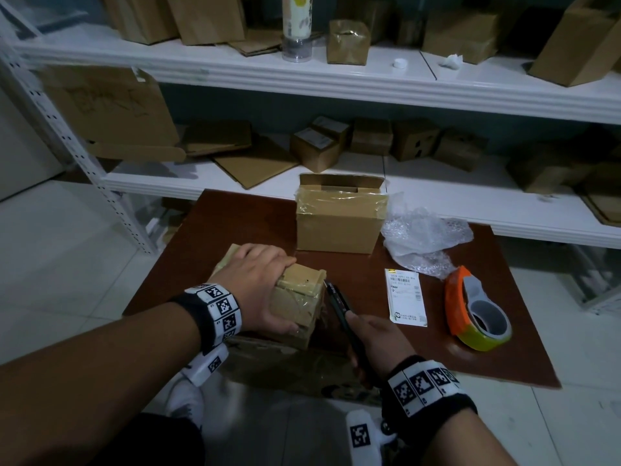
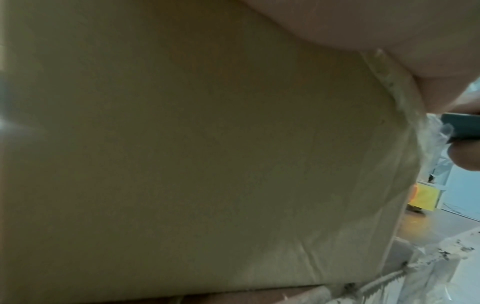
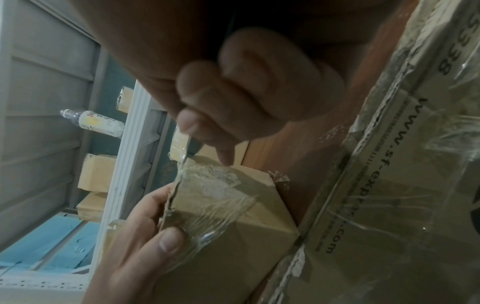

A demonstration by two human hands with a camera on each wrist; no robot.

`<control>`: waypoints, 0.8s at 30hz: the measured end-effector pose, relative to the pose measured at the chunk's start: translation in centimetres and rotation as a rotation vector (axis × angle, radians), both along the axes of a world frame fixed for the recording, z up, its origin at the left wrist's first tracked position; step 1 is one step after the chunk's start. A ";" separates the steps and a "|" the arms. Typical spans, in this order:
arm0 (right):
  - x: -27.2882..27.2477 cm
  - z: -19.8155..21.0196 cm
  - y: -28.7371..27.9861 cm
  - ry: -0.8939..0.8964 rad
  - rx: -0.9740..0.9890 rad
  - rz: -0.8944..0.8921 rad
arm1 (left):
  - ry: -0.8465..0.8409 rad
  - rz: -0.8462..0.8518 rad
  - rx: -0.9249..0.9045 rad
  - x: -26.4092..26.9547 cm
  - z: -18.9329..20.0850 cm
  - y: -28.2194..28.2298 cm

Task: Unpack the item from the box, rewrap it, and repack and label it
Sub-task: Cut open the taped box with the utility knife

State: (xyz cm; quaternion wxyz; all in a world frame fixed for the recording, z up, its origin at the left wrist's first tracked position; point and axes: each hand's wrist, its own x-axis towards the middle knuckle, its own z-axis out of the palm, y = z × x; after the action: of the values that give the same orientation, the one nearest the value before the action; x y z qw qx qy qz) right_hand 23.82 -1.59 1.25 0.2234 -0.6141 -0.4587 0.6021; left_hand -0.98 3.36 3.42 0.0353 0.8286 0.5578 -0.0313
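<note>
A small brown carton (image 1: 299,299) wrapped in clear tape stands at the near edge of the brown board (image 1: 235,227). My left hand (image 1: 258,280) grips it from above, thumb down its near side. My right hand (image 1: 373,334) holds a dark utility knife (image 1: 337,297) whose tip meets the carton's upper right edge. In the right wrist view the blade (image 3: 185,153) sits at the taped seam of the carton (image 3: 233,226), and the left hand's thumb (image 3: 167,242) presses the tape. The left wrist view is filled by the carton's side (image 2: 207,144).
Farther back on the board stands an open carton (image 1: 339,220), with crumpled bubble wrap (image 1: 423,237) to its right. A white label (image 1: 406,297) and an orange tape dispenser (image 1: 477,314) lie on the right. A flattened printed carton (image 3: 389,185) lies under the small one. White shelves (image 1: 336,82) behind hold several boxes.
</note>
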 end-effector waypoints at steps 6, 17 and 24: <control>-0.1 -0.2 0.0 -0.016 0.012 0.014 | -0.001 0.001 0.002 0.0 -0.1 0.0; 1.0 -0.2 0.1 -0.062 0.018 0.075 | 0.007 -0.009 0.020 0.0 -0.3 0.0; 0.1 0.0 0.3 -0.031 0.023 0.031 | 0.008 -0.013 0.016 0.0 -0.1 -0.1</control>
State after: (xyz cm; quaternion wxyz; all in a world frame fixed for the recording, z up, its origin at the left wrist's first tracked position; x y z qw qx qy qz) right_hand 23.92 -1.29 1.20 0.2140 -0.6134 -0.4785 0.5908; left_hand -0.98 3.24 3.31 0.0262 0.8324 0.5527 -0.0304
